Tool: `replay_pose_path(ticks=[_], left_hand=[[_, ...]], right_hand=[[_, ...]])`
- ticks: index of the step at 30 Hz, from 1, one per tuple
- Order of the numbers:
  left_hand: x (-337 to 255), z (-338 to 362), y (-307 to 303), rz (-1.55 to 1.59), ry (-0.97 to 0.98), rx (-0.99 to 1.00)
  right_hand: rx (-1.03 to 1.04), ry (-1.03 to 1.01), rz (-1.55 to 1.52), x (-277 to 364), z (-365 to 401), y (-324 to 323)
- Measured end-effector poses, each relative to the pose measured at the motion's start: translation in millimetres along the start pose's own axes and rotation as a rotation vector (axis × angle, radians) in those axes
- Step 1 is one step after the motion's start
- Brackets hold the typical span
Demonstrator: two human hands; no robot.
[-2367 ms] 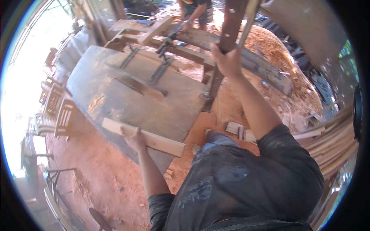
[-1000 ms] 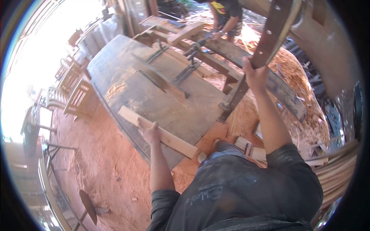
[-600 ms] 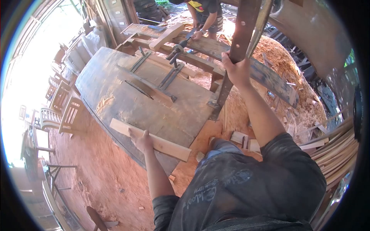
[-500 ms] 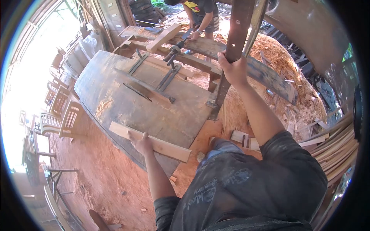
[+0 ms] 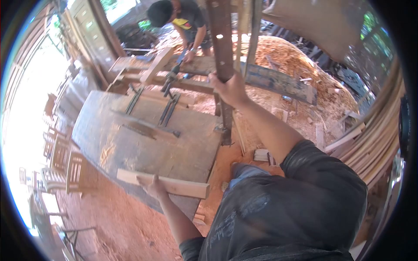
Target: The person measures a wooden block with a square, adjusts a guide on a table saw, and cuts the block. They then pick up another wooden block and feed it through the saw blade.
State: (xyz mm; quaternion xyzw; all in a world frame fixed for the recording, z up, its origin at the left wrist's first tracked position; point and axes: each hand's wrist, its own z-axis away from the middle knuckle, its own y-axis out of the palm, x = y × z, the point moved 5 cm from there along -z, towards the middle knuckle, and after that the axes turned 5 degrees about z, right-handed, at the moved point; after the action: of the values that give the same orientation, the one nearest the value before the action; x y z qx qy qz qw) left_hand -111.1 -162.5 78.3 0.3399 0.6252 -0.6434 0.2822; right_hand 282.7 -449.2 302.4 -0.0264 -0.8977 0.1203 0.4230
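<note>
I pinch the pale board point(image 5: 188, 187) over the table point(image 5: 174, 150) with the left hand point(image 5: 155, 187); the right hand point(image 5: 231, 91) wraps its grip round the dark post point(image 5: 220, 52).

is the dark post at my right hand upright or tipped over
Upright: the dark post rises beside the table, with the right hand around it.

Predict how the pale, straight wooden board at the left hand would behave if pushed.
The pale, straight wooden board is probably stiff, since it looks thick and unbent on either side of the left hand. Its flat faces suggest sliding rather than rolling.
</note>
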Motion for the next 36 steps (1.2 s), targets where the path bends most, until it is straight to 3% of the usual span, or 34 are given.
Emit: replay_pose_path(ticks=[12,29,32,36], left_hand=[[-27.5,16.3,-10.7,0.061,-0.155,0.031],[-34.4,20.4,-12.7,0.081,-0.145,0.054],[-25.8,16.1,-9.9,0.068,-0.129,0.047],[-34.3,21.9,-12.3,0.102,-0.164,0.061]], right_hand=[[0.046,0.021,-0.018,7.1,0.4,-3.6],[0.053,0.068,-0.122,-1.5,1.6,1.5],[0.133,0.129,-0.063,9.9,0.7,-4.7],[0.095,0.010,-0.026,11.5,-1.1,-4.5]])
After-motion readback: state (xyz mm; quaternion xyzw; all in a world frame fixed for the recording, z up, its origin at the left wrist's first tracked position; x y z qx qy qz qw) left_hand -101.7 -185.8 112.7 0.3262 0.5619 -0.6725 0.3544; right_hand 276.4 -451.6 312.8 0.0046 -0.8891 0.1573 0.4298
